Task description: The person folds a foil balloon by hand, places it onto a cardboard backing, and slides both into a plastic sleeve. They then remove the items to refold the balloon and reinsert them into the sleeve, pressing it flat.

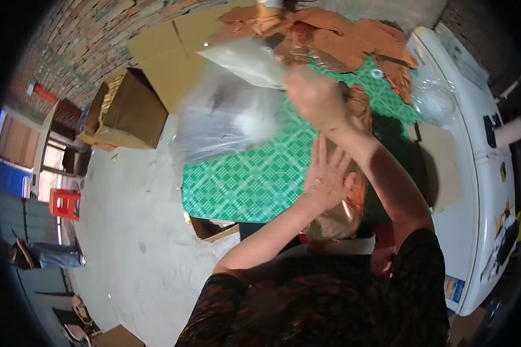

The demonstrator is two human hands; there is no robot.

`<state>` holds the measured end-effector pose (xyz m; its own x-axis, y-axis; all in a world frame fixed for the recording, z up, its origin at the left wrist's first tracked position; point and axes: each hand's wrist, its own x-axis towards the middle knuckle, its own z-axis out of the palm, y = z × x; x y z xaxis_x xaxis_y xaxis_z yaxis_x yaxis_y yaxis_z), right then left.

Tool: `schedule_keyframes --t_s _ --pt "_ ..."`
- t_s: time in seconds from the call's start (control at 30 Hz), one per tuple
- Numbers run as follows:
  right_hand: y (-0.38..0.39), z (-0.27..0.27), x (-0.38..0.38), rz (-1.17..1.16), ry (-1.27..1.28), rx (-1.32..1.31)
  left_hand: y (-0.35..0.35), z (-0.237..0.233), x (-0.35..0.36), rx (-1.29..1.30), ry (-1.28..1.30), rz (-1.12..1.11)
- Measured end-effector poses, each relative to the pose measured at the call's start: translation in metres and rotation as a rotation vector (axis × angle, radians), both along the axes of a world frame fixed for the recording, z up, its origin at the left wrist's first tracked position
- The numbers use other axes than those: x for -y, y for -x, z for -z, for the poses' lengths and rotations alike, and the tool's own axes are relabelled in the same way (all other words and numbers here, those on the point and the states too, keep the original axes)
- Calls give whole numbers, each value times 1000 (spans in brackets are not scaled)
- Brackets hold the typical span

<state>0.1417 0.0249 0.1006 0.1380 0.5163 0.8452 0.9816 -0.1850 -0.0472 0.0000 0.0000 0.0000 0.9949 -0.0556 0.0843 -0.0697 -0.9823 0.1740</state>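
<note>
My left hand point(328, 180) lies flat with its fingers spread on a shiny copper-coloured foil sheet point(344, 215) near the front edge of the table. Farther forward, my right hand point(315, 97), smeared by motion, is closed at the corner of a whitish plastic sheet point(246, 63). That sheet stretches out to the left of the hand. Under it, a blurred clear plastic bag point(231, 118) overlaps the table's left side. More copper-coloured foil point(359, 98) shows beyond my right wrist.
A green checked cloth point(237, 188) covers the table. Crumpled copper-coloured pieces point(341, 40) pile at its back. On the right are a cardboard piece point(440, 165) and a white appliance point(486, 191). An open cardboard box point(136, 110) and a red stool point(65, 204) stand left.
</note>
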Motion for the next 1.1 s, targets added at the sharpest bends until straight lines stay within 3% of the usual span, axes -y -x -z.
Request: schedule_keyframes --t_s 0.07,0.13,0.17,0.27,0.43,0.57,0.67,0.87,1.1 --pt "-12 -5 40 13 -171 -331 3 4 -10 76 52 -10" --pt "-42 9 101 90 -331 -310 -4 6 6 119 38 -6" --pt "-52 20 122 206 -348 -101 -2 6 6 133 33 -8" --pt "-37 46 187 312 -201 -1155 -1 -1 5 78 4 -2" --pt "-45 117 223 366 -223 -1044 -2 5 6 105 -8 -5" --pt "-58 143 224 432 -262 -879 -1 5 5 110 -18 -4" --pt "-60 136 217 555 -176 -794 -1 4 4 140 -12 9" --pt "-63 137 205 535 -265 -734 -1 4 3 168 -11 23" --pt "-53 134 200 490 -135 -646 0 1 4 165 -1 22"
